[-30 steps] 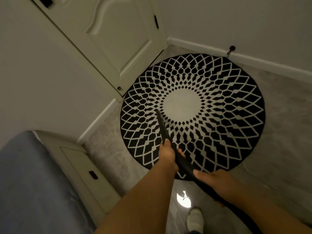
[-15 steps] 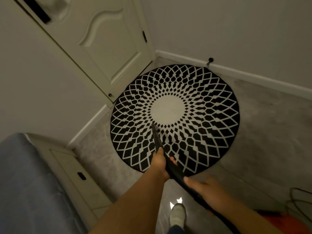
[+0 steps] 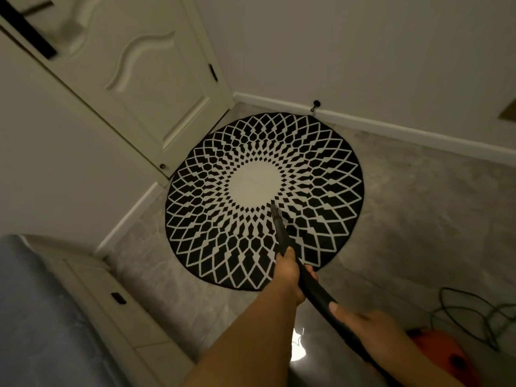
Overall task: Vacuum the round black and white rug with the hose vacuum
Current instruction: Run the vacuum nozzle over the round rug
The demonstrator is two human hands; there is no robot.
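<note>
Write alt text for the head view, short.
Two hands, left hand ahead of right hand, grip a black vacuum wand whose tip points at the round black and white rug, just below its white centre. A closed door, baseboard and an orange vacuum body surround it.

No lettering anywhere to call out here: no words, brand marks, numbers or signs can be read on anything in view.
</note>
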